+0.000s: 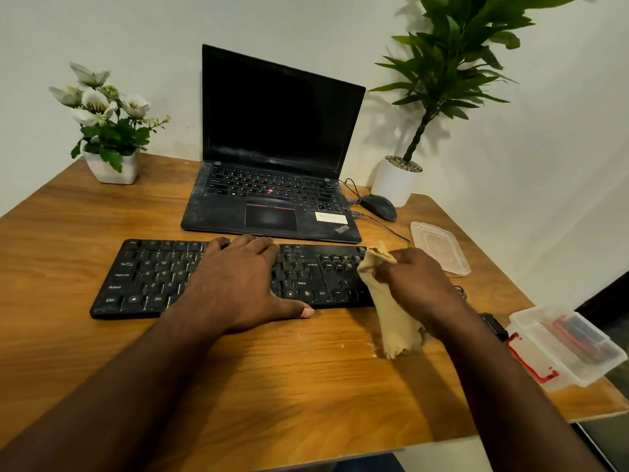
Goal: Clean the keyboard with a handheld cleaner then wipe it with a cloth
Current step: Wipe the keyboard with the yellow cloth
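Left hand (238, 284): flat, fingers extended, pressing on the black flat plastic keyboard (146, 277). Right hand (417, 284): clenched around a crumpled beige cloth (391, 311) at the keyboard's right end. Keyboard location: wooden desk (272, 376), before an open black laptop (275, 158).

Two potted plants (110, 166) (394, 182), one each of keyboard (153, 277), laptop (272, 131), mouse (379, 206), cloth (391, 311), box (561, 349), lid (439, 247)

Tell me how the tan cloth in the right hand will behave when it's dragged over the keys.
Probably floppy: the cloth hangs limp from the right hand, its tail trailing onto the table. Likely light, since one hand holds it bunched. Its ragged lower edge might snag on keys of the keyboard.
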`<state>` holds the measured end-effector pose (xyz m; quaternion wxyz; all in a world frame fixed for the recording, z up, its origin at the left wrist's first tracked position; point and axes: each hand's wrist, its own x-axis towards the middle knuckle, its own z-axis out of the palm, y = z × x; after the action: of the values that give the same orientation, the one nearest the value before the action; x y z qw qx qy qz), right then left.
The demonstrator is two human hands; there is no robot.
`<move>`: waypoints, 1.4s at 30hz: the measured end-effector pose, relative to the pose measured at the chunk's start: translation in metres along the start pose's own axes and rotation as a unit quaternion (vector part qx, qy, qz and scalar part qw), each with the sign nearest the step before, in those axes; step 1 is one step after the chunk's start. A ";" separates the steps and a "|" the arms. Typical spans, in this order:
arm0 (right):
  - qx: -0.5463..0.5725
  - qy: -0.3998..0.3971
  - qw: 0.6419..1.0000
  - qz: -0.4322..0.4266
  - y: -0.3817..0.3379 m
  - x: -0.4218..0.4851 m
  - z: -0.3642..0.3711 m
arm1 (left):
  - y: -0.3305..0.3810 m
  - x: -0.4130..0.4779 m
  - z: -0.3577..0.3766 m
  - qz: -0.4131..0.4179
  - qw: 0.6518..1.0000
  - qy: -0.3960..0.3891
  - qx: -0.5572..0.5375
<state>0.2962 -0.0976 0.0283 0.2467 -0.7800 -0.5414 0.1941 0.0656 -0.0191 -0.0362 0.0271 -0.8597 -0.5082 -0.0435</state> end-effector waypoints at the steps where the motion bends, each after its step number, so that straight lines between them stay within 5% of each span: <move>1: 0.033 0.022 0.999 0.001 -0.004 0.005 0.002 | 0.000 0.000 0.000 0.000 1.000 -0.001 0.000; 10: -0.206 0.056 0.975 -0.065 -0.005 0.026 0.038 | 0.001 0.000 0.000 -0.002 1.000 0.009 -0.013; 22: -0.184 -0.064 0.979 -0.056 0.003 -0.001 0.006 | -0.001 0.000 0.000 0.004 1.000 0.000 -0.009; 25: -0.118 0.059 0.988 -0.079 -0.008 0.022 -0.001 | 0.000 0.001 0.000 0.004 1.000 -0.002 -0.006; 28: -0.186 0.189 0.959 -0.104 -0.021 0.047 0.010 | -0.001 0.000 0.001 0.002 1.000 -0.002 -0.004; 33: -0.244 0.079 0.960 -0.113 -0.032 0.059 0.050 | 0.002 0.000 0.000 0.003 1.000 0.007 -0.004; 37: -0.174 0.067 0.965 -0.182 -0.040 0.053 0.063 | -0.001 0.002 0.002 0.002 1.000 0.009 -0.004; 42: -0.165 0.060 0.972 -0.159 -0.034 0.045 0.062 | -0.001 0.001 0.002 0.001 1.000 0.015 -0.007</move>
<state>0.2509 -0.0342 -0.0029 0.1745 -0.7237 -0.6675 0.0135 0.0657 -0.0178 -0.0378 0.0287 -0.8596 -0.5067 -0.0600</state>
